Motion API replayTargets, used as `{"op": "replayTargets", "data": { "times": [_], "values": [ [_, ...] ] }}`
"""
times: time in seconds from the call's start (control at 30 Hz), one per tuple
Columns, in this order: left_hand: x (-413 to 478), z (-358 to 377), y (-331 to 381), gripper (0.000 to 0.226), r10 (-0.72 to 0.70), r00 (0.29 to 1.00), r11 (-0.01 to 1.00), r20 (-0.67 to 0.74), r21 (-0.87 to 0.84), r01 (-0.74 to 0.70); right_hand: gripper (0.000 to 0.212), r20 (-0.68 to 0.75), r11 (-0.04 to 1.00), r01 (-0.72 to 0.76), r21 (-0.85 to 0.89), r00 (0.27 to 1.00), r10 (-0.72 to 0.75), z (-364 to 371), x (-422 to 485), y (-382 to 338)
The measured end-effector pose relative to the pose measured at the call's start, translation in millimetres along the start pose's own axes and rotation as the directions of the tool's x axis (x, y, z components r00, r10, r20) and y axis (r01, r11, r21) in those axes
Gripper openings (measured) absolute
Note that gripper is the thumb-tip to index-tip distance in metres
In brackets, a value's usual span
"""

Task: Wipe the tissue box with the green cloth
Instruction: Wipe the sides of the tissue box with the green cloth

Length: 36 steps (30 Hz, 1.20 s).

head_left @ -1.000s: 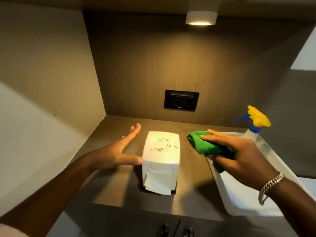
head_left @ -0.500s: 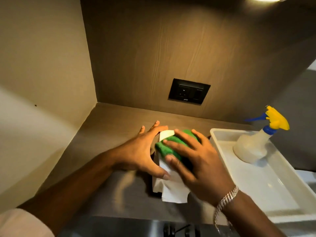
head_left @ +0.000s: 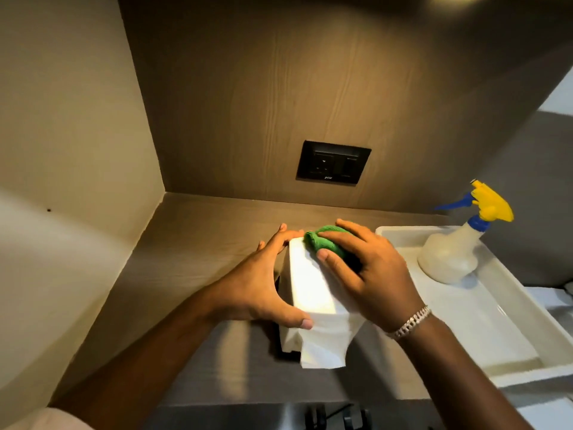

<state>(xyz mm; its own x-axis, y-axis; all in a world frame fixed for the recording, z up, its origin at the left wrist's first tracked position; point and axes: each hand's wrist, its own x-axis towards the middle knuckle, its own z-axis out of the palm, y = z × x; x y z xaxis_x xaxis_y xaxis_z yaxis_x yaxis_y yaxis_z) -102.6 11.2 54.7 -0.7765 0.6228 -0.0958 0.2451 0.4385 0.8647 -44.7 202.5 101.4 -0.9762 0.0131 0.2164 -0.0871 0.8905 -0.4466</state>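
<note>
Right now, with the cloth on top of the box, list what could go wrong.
1. A tissue hangs loose from the front of the tissue box; a stroke of the green cloth toward it could drag or tear it.
2. The right hand works close to the white tray; a wide sweep may bump it and tip the spray bottle.
3. Only the left hand steadies the box; hard pressure might slide it.

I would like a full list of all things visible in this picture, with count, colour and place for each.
tissue box: one, white, on the counter, centre, a tissue hanging from its near end
green cloth: one, green, on the box's far top
tray: one, white, right of the box
spray bottle: one, translucent white with blue and yellow head, standing in the tray
wall socket: one, black, back panel
bracelet: one, silver, right wrist
left hand: steadies the box's left side
right hand: presses the cloth on the box
</note>
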Motion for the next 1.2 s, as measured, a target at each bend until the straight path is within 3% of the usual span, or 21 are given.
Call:
{"op": "replayTargets", "data": {
  "times": [0.1, 0.2, 0.33, 0.4, 0.47, 0.57, 0.63, 0.7, 0.83, 0.93, 1.0, 1.07, 1.13, 1.2],
  "values": [
    [0, 2, -4, 0.127, 0.029, 1.0, 0.998, -0.005, -0.057, -0.029, 0.038, -0.104, 0.996, -0.042, 0.084, 0.993, 0.05, 3, -33, 3],
    [2, 0, -8, 0.125, 0.073, 0.997, 0.988, 0.003, -0.134, -0.071, 0.042, -0.141, 0.998, -0.002, -0.061, 0.99, -0.007, 12, -63, -11],
    [5, -1, -9, 0.115, 0.112, 0.992, 0.978, 0.049, -0.18, -0.101, 0.038, -0.057, 0.958, 0.157, -0.241, 0.983, -0.175, 16, -41, -29],
    [4, -2, -7, 0.116, 0.109, 0.993, 0.986, 0.045, -0.129, -0.102, 0.038, -0.016, 0.952, 0.171, -0.254, 0.983, -0.181, 13, -15, -26],
    [2, -4, -1, 0.119, 0.071, 0.997, 0.995, 0.029, -0.066, -0.069, 0.036, -0.029, 0.99, 0.062, -0.127, 0.997, -0.066, 6, 3, -10],
    [-2, -9, 14, 0.118, -0.007, 0.998, 0.998, 0.064, 0.062, 0.003, 0.029, -0.141, 0.955, -0.049, 0.292, 0.986, 0.093, 3, -4, 23],
    [-2, -14, 30, 0.134, -0.131, 0.987, 0.957, 0.098, 0.272, 0.1, 0.027, -0.126, 0.876, -0.072, 0.478, 0.981, 0.149, 2, -24, 43],
    [1, -16, 46, 0.144, -0.216, 0.97, 0.862, 0.111, 0.489, 0.136, 0.026, -0.014, 0.773, -0.12, 0.623, 0.986, 0.164, 1, -44, 63],
    [25, 3, 80, 0.138, -0.238, 0.949, 0.687, 0.208, 0.726, 0.014, 0.024, 0.022, 0.493, -0.147, 0.857, 0.968, 0.251, 11, -73, 92],
    [32, 5, 98, 0.126, -0.278, 0.932, 0.651, 0.231, 0.759, 0.006, 0.032, 0.007, 0.263, -0.123, 0.957, 0.916, 0.402, 37, -90, 89],
    [29, 3, 103, 0.124, -0.337, 0.908, 0.605, 0.247, 0.796, 0.008, 0.04, 0.001, 0.195, -0.098, 0.976, 0.896, 0.444, 56, -98, 82],
    [23, -3, 105, 0.126, -0.438, 0.855, 0.595, 0.278, 0.802, 0.044, 0.037, -0.031, 0.162, -0.045, 0.986, 0.899, 0.437, 69, -100, 74],
    [20, -6, 107, 0.117, -0.491, 0.816, 0.69, 0.303, 0.707, 0.153, 0.034, -0.048, 0.142, -0.012, 0.99, 0.911, 0.411, 76, -100, 69],
    [16, -1, 105, 0.092, -0.419, 0.873, 0.796, 0.25, 0.563, 0.221, 0.038, -0.034, 0.209, -0.054, 0.976, 0.918, 0.395, 80, -98, 65]
  ]
}}
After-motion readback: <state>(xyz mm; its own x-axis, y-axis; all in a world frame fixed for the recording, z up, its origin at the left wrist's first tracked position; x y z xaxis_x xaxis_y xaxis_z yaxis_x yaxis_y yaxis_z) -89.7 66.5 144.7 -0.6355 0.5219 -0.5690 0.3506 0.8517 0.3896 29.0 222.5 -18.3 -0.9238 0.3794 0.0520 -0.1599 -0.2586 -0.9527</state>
